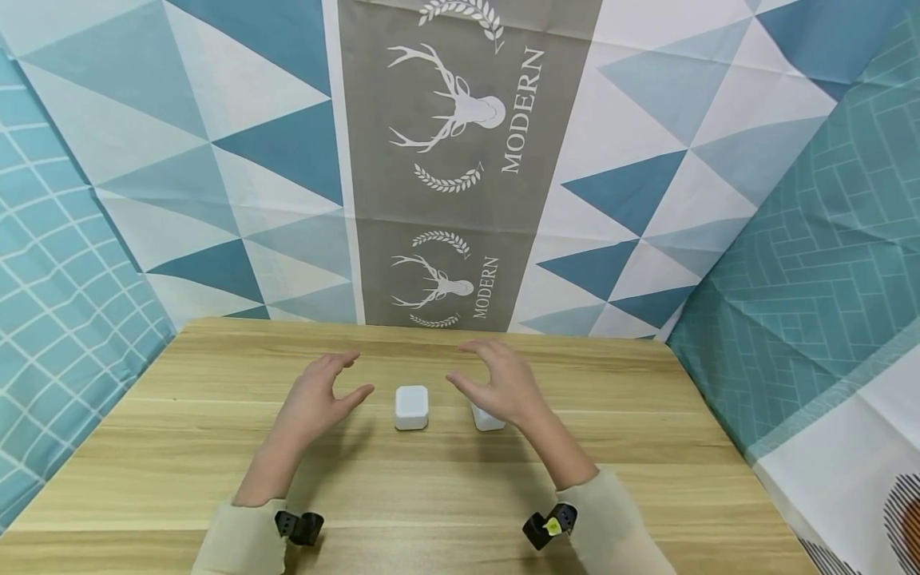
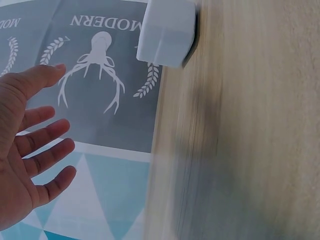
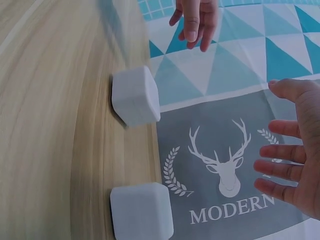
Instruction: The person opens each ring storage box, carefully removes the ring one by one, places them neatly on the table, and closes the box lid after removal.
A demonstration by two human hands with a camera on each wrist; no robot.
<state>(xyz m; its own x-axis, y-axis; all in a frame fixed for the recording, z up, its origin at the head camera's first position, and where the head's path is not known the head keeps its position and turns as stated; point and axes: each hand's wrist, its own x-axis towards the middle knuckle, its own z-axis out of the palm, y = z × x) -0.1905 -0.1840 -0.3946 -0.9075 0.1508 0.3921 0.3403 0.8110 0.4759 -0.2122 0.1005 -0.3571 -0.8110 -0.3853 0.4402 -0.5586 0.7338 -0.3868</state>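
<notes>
On the wooden table are two small white rounded blocks. The first white block (image 1: 411, 407) sits between the two hands, apart from both. Partly covered by the right hand in the head view, the second white block (image 1: 489, 419) lies below it; the right wrist view shows both, the first block (image 3: 134, 96) and the second block (image 3: 141, 212). The left hand (image 1: 316, 399) hovers left of the first block, thumb and fingers spread apart, holding nothing. My right hand (image 1: 505, 383) is raised with its thumb apart from the fingers, also holding nothing.
The wooden table (image 1: 402, 495) ends at the back against a patterned cloth (image 1: 273, 192) with a grey deer panel (image 1: 460, 200). Blue tiled-pattern cloth (image 1: 57, 263) hangs on the left, and green-blue cloth (image 1: 812, 263) on the right. Each wrist carries a small black camera (image 1: 300, 528).
</notes>
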